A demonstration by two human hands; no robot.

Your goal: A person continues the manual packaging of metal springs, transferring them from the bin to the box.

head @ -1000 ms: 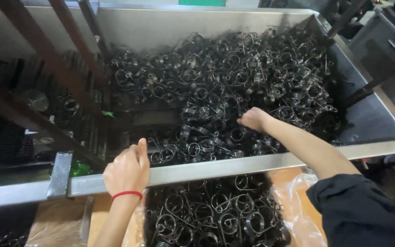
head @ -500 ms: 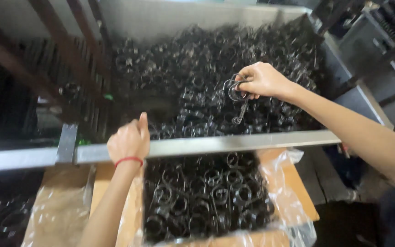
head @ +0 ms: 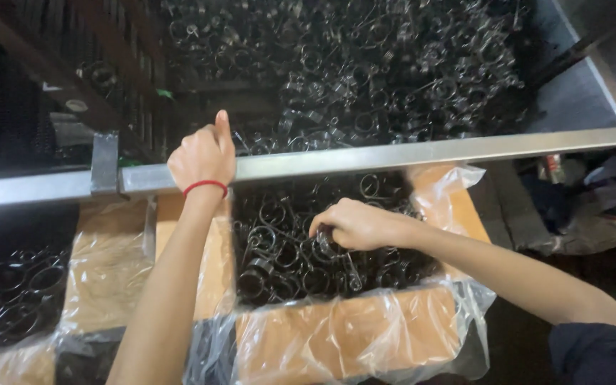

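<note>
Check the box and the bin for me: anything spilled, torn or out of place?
Nothing stands out. The dark metal clips lie inside the plastic-lined cardboard box where the right hand reaches in. The left hand grips the metal bin's rim. No clips show outside the box or bin.

I see a factory workshop: a steel bin [head: 611, 93] heaped with metal clamps [head: 393, 64], plastic-lined cartons [head: 351, 331] lower centre.

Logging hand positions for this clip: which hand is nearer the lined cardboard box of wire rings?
Right. The right hand reaches down into the cardboard box, among its wire rings. The left hand rests above on the metal bin's rim.
</note>
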